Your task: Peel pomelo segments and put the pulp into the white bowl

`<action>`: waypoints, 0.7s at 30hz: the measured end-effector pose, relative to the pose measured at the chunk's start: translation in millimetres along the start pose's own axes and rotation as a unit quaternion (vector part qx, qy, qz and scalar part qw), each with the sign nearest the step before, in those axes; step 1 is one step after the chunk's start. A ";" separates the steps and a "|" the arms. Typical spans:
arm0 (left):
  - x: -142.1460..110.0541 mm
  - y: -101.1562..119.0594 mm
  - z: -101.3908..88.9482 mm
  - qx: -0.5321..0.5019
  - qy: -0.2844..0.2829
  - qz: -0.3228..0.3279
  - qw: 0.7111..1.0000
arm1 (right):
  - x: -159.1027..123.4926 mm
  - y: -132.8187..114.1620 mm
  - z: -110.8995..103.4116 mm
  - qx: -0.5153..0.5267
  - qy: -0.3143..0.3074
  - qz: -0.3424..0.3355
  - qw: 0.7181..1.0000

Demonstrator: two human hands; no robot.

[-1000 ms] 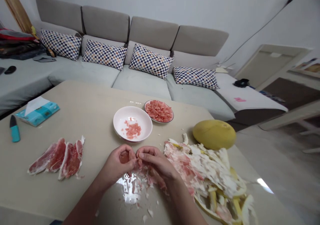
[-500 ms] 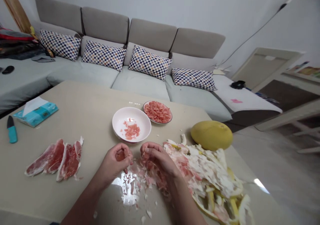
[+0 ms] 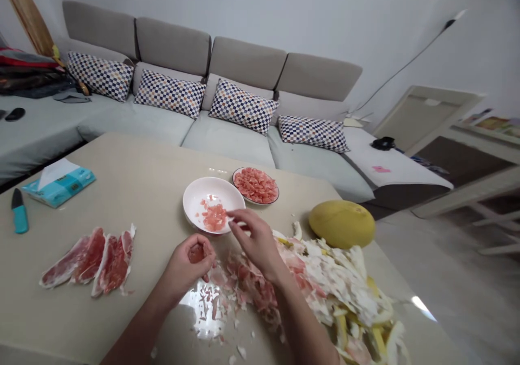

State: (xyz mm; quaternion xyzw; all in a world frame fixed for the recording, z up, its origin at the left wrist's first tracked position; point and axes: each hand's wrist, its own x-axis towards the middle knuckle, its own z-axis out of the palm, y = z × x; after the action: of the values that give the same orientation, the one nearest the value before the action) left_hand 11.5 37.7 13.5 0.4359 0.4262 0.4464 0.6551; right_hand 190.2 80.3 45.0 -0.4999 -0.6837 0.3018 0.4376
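The work in hand looks like picking pink pomelo flesh apart, and the next move seems to call for dropping the pieces into the white bowl (image 3: 194,199). The left hand (image 3: 189,265) rests closed near the desk (image 3: 122,175), its fingers curled around a small pink clump (image 3: 197,253), mostly hidden by the palm. The right hand (image 3: 255,240) is open, its fingers (image 3: 233,213) spread just beside the bowl's rim; whether they pinch a scrap is hard to tell. Loose flesh (image 3: 214,217) lies in the bowl, and a plate (image 3: 257,203) of pieces sits beyond it. A torn heap of pulp (image 3: 254,286) lies under the right wrist, running into peel (image 3: 345,284) at right, partly cut off by the frame.
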 end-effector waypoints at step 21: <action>-3.1 -1.0 0.5 -0.023 -0.085 -0.043 0.995 | -41.7 -7.9 3.6 0.049 -0.188 0.081 0.978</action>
State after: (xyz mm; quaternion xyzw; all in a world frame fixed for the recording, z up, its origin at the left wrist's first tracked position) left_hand 11.5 34.3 13.2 0.4381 0.3771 0.3889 0.7174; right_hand 188.5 38.4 37.8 -0.4655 -0.6957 0.4580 0.2994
